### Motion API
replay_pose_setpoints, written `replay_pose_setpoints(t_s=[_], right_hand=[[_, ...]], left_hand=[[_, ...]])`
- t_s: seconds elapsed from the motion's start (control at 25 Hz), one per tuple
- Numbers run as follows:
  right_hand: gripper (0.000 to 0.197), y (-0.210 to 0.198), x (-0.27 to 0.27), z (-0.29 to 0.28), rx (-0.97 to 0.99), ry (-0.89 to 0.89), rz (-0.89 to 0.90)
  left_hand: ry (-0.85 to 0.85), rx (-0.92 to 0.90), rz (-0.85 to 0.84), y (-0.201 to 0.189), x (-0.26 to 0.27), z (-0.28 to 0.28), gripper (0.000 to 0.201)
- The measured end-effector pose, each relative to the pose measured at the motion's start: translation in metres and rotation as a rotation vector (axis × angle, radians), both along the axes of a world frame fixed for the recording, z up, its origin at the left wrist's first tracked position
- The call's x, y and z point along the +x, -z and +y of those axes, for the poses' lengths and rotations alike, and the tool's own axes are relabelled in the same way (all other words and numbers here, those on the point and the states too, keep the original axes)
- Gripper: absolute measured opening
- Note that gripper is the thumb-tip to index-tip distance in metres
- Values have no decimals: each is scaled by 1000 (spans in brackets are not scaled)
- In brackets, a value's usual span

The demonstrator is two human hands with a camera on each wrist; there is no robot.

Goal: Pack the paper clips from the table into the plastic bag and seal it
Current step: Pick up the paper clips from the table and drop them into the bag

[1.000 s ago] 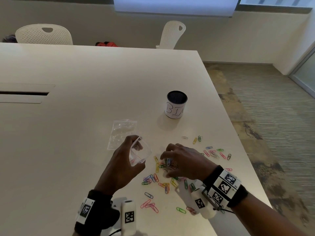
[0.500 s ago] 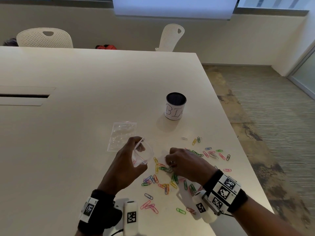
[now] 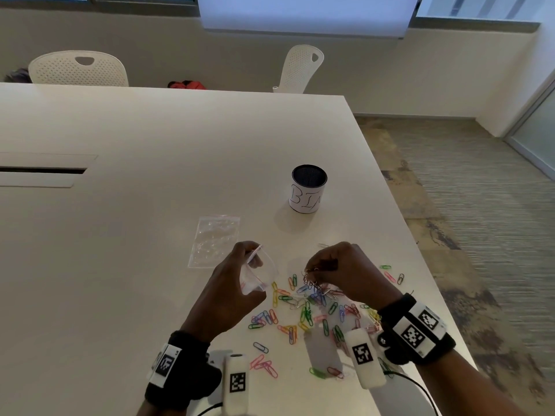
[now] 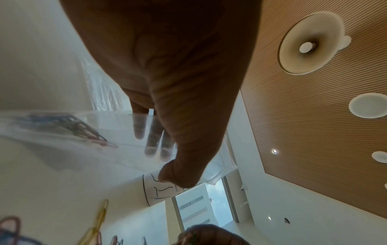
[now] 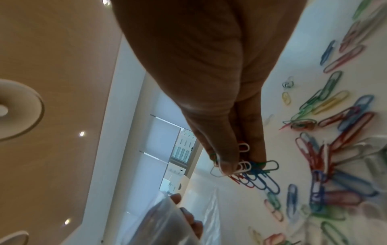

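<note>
Paper clips (image 3: 303, 313) in many colours lie scattered on the table (image 3: 120, 265), below and toward the wrist side of both hands. A bunch of clips (image 5: 249, 172) hangs pinched between the thumb and fingertips of the right hand (image 3: 345, 271), lifted clear of the pile; only the right wrist view shows this pinch plainly, with white, blue and red clips dangling from it. The left hand (image 3: 237, 292) holds the plastic bag (image 3: 258, 274) with its mouth open, just beside the right hand's bunch but apart from it. The left wrist view shows its fingers (image 4: 153, 140) through the clear film and the thumb pressing the outside. A second bag (image 3: 214, 240) lies flat beyond the left hand, near a cup (image 3: 307, 189).
</note>
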State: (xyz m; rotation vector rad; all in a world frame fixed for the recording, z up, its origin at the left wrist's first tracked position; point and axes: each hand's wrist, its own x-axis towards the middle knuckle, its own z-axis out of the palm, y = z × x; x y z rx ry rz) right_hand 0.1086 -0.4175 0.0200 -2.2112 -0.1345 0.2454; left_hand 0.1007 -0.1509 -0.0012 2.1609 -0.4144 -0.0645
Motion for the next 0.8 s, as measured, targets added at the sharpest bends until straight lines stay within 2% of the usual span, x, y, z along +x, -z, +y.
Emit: replay_pose_setpoints(t_s=[0.16, 0.32, 0.52, 0.64, 0.8], right_hand=[[14, -26, -5, 13, 360, 115, 41], [18, -46, -9, 43, 528, 132, -52], [13, -33, -11, 77, 392, 126, -217], [14, -28, -13, 83, 228, 54, -296], [18, -35, -13, 83, 154, 23, -337]], left_hand=[[13, 0, -7, 1, 1, -2, 67], [21, 1, -2, 0, 2, -3, 68], [12, -34, 16, -3, 1, -2, 66], [5, -29, 20, 0, 2, 0, 67], [2, -15, 18, 4, 4, 2, 69]])
